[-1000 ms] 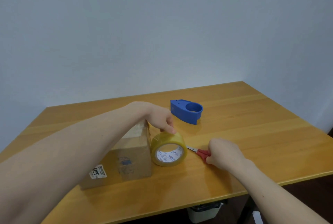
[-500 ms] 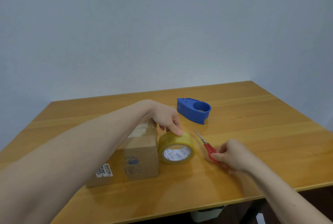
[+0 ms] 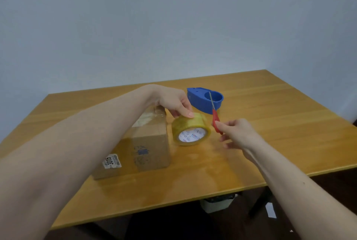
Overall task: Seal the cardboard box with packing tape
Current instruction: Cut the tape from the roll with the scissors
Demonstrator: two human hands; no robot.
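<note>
Wooden table (image 3: pixel 270 124), closed cardboard box (image 3: pixel 146 143), left hand (image 3: pixel 173 102) fingers gripping tape roll (image 3: pixel 191 129), right hand (image 3: pixel 237 133) pinching red scissors (image 3: pixel 216 120)

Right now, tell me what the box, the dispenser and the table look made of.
Box: brown corrugated cardboard, matte, with a paper label and glossy clear tape on top. Dispenser: blue plastic by its moulded, uniform colour. Table: wood or wood veneer, plank lines showing, glossy varnish with reflections.
</note>
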